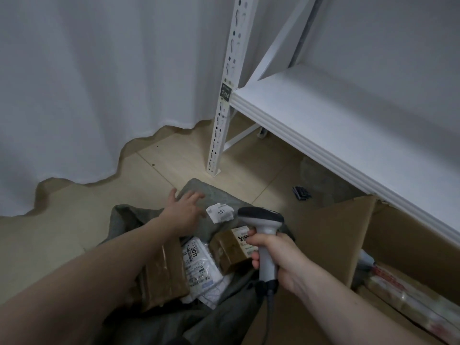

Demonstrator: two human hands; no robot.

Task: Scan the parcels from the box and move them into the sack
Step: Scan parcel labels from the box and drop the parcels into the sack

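While right hand (pixel 276 257) grips scanner (pixel 263 227), left hand (pixel 183 210) spread

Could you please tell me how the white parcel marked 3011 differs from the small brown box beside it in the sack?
The white parcel is a soft, wrinkled bag; the small brown box is rigid cardboard. The white parcel lies flat; the brown box sits tilted. Both carry printed labels and rest in the grey sack.

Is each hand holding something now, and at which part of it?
The right hand grips the barcode scanner by its handle, below the head. The left hand holds nothing; its fingers are spread over the grey sack.
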